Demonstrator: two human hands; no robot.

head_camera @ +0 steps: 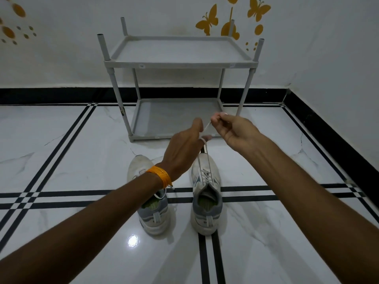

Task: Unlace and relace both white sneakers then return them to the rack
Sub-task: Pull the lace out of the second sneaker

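Note:
Two white sneakers stand side by side on the tiled floor, heels toward me. The right sneaker (206,193) has its white lace (207,158) pulled up taut from the eyelets. My left hand (184,150) pinches the lace strands just above the shoe. My right hand (231,130) holds the lace's end between thumb and fingers, a little higher and to the right. The left sneaker (151,203) is partly hidden under my left forearm; a loose lace loop shows near its collar. The grey two-shelf rack (178,64) stands behind the shoes, both shelves bare.
The rack stands against a white wall with yellow butterfly stickers (209,20). A black skirting (328,128) runs along the wall and down the right side. The glossy floor has black stripe lines. An orange thread band (160,175) circles my left wrist.

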